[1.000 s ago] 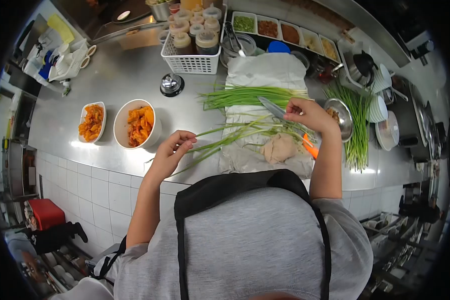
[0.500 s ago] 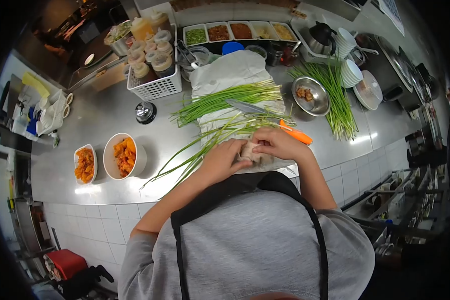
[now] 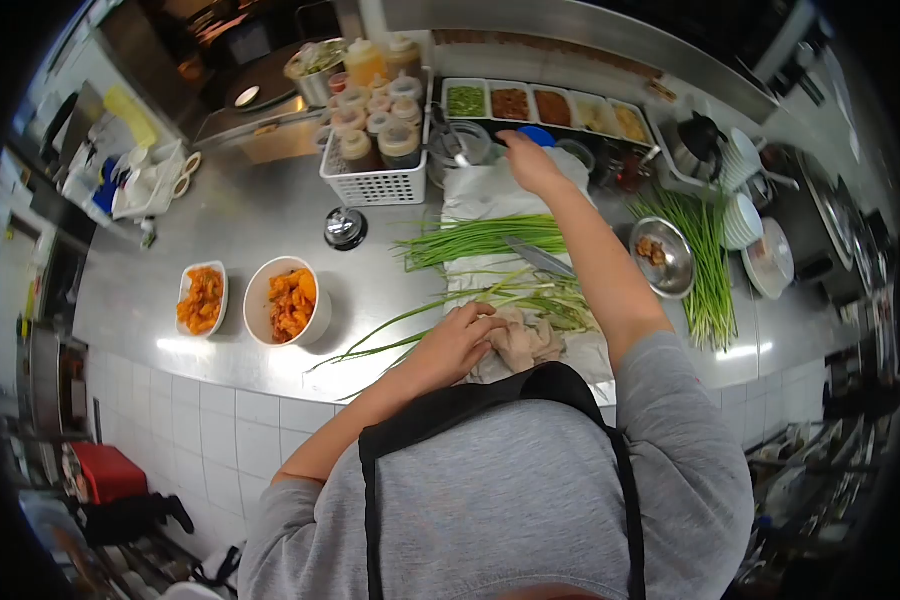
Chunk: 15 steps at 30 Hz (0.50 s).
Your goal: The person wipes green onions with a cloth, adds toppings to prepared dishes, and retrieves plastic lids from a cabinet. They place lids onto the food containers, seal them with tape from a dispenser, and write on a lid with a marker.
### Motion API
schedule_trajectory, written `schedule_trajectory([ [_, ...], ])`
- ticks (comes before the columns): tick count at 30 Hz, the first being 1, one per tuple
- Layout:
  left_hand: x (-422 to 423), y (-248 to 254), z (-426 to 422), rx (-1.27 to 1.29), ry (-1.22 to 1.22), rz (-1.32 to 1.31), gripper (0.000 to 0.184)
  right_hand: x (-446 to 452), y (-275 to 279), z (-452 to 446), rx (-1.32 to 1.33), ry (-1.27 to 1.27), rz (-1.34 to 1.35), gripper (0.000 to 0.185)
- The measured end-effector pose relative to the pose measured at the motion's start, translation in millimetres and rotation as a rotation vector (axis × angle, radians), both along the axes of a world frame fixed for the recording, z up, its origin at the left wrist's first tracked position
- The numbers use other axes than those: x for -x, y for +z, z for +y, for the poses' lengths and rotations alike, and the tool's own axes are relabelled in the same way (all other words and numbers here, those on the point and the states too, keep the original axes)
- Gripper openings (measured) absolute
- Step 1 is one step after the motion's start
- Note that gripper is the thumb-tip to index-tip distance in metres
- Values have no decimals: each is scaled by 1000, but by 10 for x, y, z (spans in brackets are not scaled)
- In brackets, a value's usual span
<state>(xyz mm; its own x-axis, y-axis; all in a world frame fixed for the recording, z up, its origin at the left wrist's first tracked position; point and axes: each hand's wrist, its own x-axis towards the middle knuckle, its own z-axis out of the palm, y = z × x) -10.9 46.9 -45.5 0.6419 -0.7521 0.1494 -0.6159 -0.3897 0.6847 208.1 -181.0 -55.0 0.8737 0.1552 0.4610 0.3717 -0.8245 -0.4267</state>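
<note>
The left hand (image 3: 457,345) rested with curved fingers against the crumpled cloth (image 3: 525,342); whether it gripped any of it, the view did not show. Loose stalks (image 3: 500,290) lay just beyond that hand, some trailing past it to the left over the steel surface (image 3: 390,290). The right hand (image 3: 530,162) was stretched out over the far end of the paper (image 3: 475,190), near the blue lid (image 3: 537,134), and whether it held anything could not be told. Between the hands, the scallions (image 3: 470,242) lay across the paper, the knife (image 3: 542,258) beside them, its far part hidden by the right forearm. Right of that forearm stood the metal bowl (image 3: 682,270), with a second bunch (image 3: 705,260) beside it. Left of the left hand were the tub (image 3: 315,320) and dish (image 3: 224,300) of orange food, and farther ahead the bell (image 3: 345,230) and the basket (image 3: 380,190) of bottles.
</note>
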Motion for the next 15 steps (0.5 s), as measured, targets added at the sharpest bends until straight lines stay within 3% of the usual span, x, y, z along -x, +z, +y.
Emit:
schedule_trajectory([
  [2,19,24,176,49,32,41,31,-317,-96,-33,240,-7,180,27],
  [4,53,6,346,52,106,114,30,-429,40,65,407,-4,596,23],
  [6,98,-50,475,70,126,168,26,-529,-48,120,454,-76,811,19],
  [8,112,-28,526,76,160,212,25,-698,-423,-19,673,-41,534,23],
  [12,115,10,526,125,164,291,23,-514,-96,11,690,-19,466,27],
  [14,112,10,511,130,153,290,23,-300,181,6,-140,-45,637,30],
  [15,96,17,499,128,140,283,23,-257,249,-44,-136,-51,635,30],
])
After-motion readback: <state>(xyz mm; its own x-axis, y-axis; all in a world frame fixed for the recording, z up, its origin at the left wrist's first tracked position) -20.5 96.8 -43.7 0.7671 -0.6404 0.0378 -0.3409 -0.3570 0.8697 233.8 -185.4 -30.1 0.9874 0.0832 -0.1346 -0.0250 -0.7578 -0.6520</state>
